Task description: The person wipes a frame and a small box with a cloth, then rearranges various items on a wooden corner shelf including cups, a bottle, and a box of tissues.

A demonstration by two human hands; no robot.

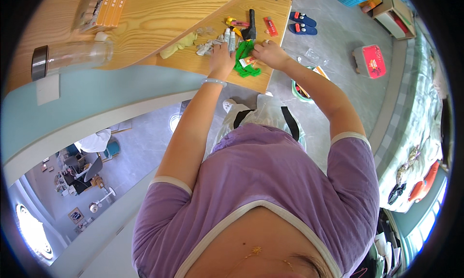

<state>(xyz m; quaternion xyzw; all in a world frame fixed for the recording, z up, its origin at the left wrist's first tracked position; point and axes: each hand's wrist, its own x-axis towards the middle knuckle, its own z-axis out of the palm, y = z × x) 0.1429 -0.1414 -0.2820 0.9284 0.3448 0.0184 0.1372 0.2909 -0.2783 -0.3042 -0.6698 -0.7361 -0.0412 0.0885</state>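
On the wooden table [203, 68], my left hand [222, 60] rests against two small white tubes [229, 40] and a crumpled whitish cloth [206, 47]; whether it grips anything is hidden. My right hand [270, 54] is at the right side of a bright green plastic piece [247, 70], its fingertips bent over the edge; its hold cannot be made out. A small white and orange packet [247, 61] lies on the green piece. Above it lie a black tool-like object [250, 26], a pink and yellow cutter-like item [240, 23] and a red packet [270, 26].
A yellow cloth [179, 46] lies under a raised wooden shelf edge. A clear jar with a dark lid [76, 56] lies further left. Blue slippers [303, 29], a green-rimmed bin [300, 93] and a pink-topped stool [375, 61] stand on the floor at right.
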